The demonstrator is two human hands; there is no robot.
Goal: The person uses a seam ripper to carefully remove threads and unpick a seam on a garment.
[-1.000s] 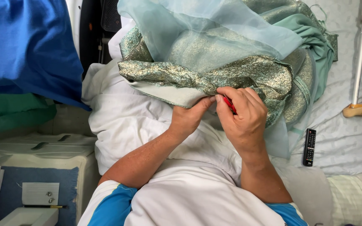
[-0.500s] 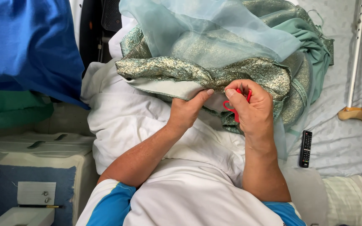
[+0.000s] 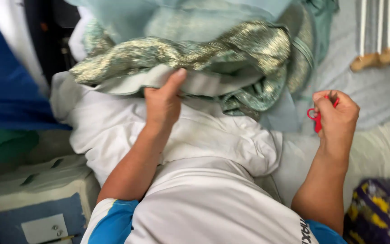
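The left hand grips the pale lining edge of the green-gold brocade garment, thumb up over the fold, fingers tucked beneath. The garment lies bunched across a white cloth on the person's lap, with sheer pale-green fabric above it. The right hand is held well apart to the right, fingers clenched round small red scissors; only 1 red loop shows clearly. A purple floral cushion sits at lower right.

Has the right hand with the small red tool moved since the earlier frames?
Yes. The right hand, holding the small red tool, has pulled rightward, away from the green-and-gold brocade fabric that the left hand grips.
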